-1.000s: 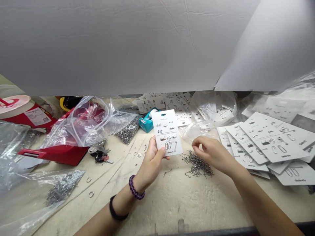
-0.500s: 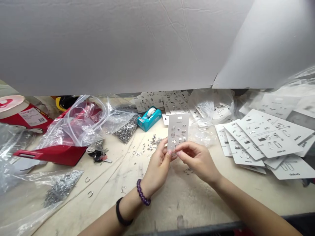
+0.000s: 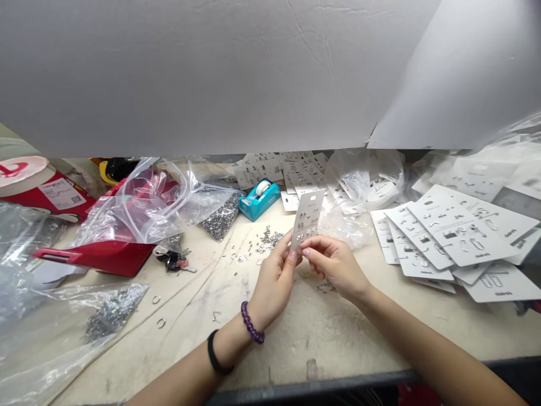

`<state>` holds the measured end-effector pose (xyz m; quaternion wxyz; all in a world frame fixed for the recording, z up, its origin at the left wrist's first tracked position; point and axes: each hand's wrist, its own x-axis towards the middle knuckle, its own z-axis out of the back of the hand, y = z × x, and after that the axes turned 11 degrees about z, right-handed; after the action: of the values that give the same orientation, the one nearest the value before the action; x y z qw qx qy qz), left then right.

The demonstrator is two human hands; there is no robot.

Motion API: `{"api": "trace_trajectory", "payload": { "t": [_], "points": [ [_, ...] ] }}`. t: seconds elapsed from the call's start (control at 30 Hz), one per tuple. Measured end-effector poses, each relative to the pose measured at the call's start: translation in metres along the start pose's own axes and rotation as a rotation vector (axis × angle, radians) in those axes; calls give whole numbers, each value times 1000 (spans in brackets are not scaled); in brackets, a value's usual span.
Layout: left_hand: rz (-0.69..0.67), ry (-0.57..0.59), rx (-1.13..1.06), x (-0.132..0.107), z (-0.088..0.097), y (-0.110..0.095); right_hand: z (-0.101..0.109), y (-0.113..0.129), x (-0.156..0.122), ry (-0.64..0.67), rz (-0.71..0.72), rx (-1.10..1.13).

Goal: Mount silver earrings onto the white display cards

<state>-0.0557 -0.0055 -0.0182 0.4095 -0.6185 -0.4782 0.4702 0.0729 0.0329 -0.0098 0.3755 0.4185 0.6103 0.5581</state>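
Observation:
An earring card, white with rows of small metal earrings, is held upright and turned at an angle above the table. My left hand grips its lower left part, thumb in front. My right hand is pinched at the card's lower right edge; what its fingertips hold there, if anything, is too small to make out. Behind my left hand lies a scatter of tiny metal earring pieces on the table. Loose hoop earrings lie to the left of my left wrist.
At the right, several filled earring cards are stacked loosely. A teal tape dispenser stands behind the scattered pieces. To the left are a red dustpan, keys and plastic bags of metal parts. A large grey-white panel overhangs the back.
The card has turned from nearly facing me to a sharper angle. My right fingers have shifted slightly to its lower right edge, and my left hand still grips it.

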Motion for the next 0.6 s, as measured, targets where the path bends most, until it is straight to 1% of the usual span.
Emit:
{"api": "trace_trajectory", "payload": {
  "t": [0.13,0.33,0.47,0.6],
  "points": [
    [-6,9,2,1,1,1,1,-2,2,8,10,24],
    [-6,6,73,1,4,2,2,1,6,55,59,5],
    [30,-13,35,0,3,1,3,3,6,79,40,9],
    [50,-19,16,-1,3,0,2,1,5,84,62,10]
  ]
}}
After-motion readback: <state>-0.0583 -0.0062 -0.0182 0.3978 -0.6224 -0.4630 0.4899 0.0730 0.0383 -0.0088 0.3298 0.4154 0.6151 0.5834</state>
